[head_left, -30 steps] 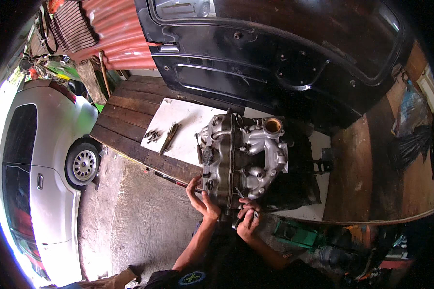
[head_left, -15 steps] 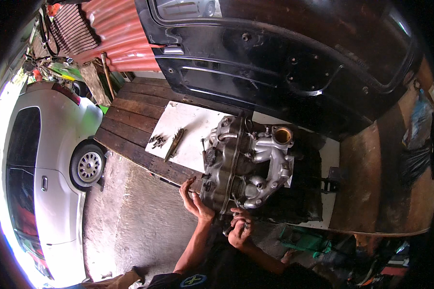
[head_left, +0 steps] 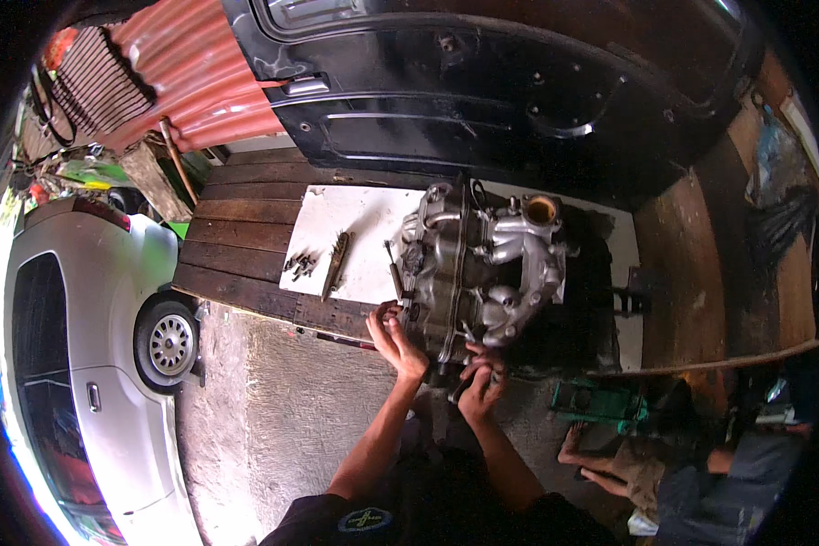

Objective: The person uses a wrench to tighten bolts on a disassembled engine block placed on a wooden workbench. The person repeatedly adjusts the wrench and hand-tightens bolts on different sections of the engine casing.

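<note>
A metal engine cylinder head with a ribbed cover and a curved intake manifold (head_left: 534, 270) lies on the bench in front of me. At its near left corner is my left hand (head_left: 400, 348), fingers stretched and apart, the tips against or close beside the metal. My right hand (head_left: 482, 387) is closed at the near end of the cylinder head, below the manifold. Its fingers curl around something small and dark that I cannot make out. A round opening with a brownish inside tops the manifold's far end.
On a white board (head_left: 364, 214) lie a wire brush (head_left: 337, 266), several small bolts (head_left: 300, 264) and a thin tool (head_left: 394, 271). The plank bench (head_left: 237, 212) meets a black vehicle door panel (head_left: 400, 136). A person (head_left: 646, 469) sits low at right, near a green metal frame (head_left: 596, 407). A silver car (head_left: 109, 337) stands left.
My view has shifted, so the bench sits higher and the person at lower right shows. Both hands stay at the near end of the cylinder head, in much the same pose.
</note>
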The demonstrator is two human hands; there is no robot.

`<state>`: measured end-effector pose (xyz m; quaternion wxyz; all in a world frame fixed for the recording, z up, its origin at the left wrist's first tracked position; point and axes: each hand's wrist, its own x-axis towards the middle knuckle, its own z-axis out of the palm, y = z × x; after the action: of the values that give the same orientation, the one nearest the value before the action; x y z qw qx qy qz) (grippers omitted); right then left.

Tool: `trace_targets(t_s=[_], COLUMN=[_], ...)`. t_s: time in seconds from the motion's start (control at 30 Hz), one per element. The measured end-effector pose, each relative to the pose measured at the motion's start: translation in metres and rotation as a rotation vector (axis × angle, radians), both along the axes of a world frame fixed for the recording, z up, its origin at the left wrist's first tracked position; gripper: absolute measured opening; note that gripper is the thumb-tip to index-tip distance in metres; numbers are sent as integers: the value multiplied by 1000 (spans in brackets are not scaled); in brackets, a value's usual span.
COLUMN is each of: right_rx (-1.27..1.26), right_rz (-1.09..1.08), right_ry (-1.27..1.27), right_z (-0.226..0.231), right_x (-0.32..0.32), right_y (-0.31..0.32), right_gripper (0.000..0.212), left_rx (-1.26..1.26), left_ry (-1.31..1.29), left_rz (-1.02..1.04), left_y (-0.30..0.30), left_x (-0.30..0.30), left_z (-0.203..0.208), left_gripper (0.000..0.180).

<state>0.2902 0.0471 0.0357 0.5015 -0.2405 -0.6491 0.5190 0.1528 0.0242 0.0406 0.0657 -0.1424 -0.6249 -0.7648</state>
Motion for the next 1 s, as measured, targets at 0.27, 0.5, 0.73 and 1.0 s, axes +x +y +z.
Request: trace_targets(t_s=[0.27,0.5,0.73,1.0], right_rx=[108,70,76,43], right_rz=[-24,283,614,797], right_ry=[58,-107,-323,-379], right_z=[33,81,102,104], right_x=[-15,-48,-82,-100], right_y=[-2,34,68,81], right_gripper=[23,9,8,8], left_rx=[18,-5,-132,-226], left_ry=[-77,-247,-218,-298], left_rz=[-300,-477,-505,-435], left_y=[-34,-60,-53,-56], left_x=[-11,-13,-26,-14], left_z=[13,6,6,26], left_gripper=[23,21,24,26])
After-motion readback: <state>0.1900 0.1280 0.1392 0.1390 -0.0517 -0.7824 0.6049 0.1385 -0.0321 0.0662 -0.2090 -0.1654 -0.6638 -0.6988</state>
